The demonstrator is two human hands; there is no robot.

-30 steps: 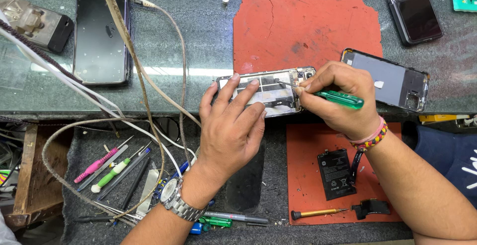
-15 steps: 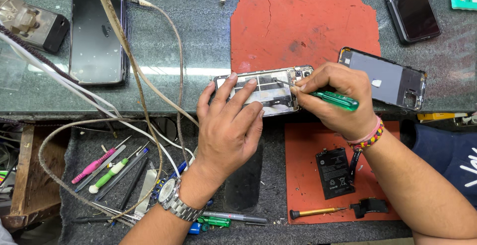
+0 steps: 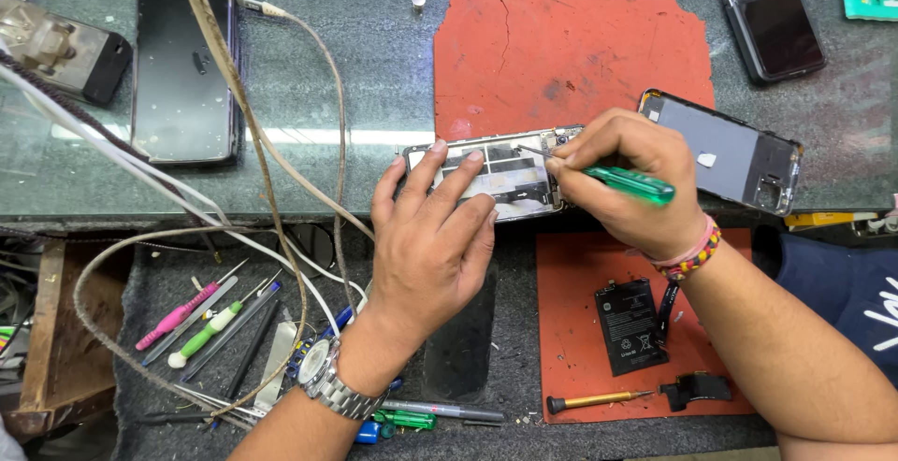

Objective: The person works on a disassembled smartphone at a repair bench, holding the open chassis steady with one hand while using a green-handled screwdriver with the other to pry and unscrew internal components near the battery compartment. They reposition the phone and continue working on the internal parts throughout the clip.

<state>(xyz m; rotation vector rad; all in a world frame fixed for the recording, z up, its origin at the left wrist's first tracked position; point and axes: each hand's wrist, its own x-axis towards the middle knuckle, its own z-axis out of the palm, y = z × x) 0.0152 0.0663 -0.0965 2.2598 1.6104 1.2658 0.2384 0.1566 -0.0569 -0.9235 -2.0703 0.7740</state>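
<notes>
An opened phone [image 3: 510,176] with its insides showing lies at the front edge of the glass-topped bench [image 3: 374,68]. My left hand [image 3: 432,241] rests on it, fingers spread, pressing it down. My right hand [image 3: 629,180] grips a green-handled screwdriver [image 3: 629,183] whose thin tip points into the phone's upper right part. A watch is on my left wrist, beaded bands on my right.
A phone back cover [image 3: 725,152] lies right of my right hand. Red mats [image 3: 571,54] [image 3: 571,330], a loose battery [image 3: 630,325], a small yellow screwdriver [image 3: 594,401], dark phones [image 3: 184,64] [image 3: 765,14], cables [image 3: 281,162] and hand tools [image 3: 201,316] surround the work.
Both hands stay on the opened phone. The screwdriver tip has shifted only slightly; the view has barely moved.
</notes>
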